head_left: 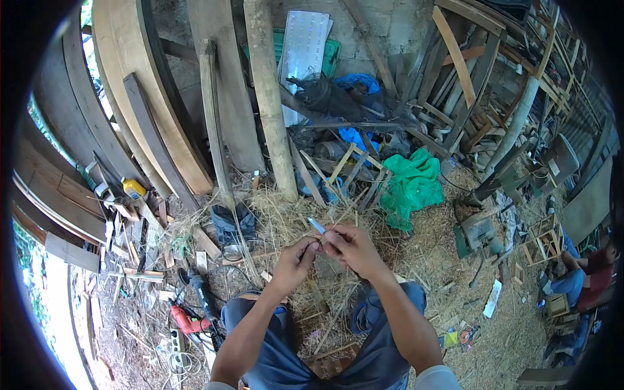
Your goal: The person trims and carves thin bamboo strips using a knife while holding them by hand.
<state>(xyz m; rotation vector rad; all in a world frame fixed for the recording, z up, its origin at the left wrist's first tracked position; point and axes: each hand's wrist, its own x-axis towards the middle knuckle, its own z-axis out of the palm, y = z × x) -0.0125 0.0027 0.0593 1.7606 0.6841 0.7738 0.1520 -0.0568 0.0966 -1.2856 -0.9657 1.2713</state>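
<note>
My right hand is closed around a slim, pale blue-white stick-like thing, whose end points up and to the left. It is too small to tell its kind. My left hand is pinched together just beside it, thumb and fingertips almost meeting the right hand's fingers. Whatever sits between those left fingertips is hidden or too small to name. Both hands are held above my knees, over a floor of straw and shavings.
Tall planks and a bamboo pole lean ahead. A green plastic bag lies right of the hands. A red drill and angle grinder lie at left. Another person sits far right near a small wooden frame.
</note>
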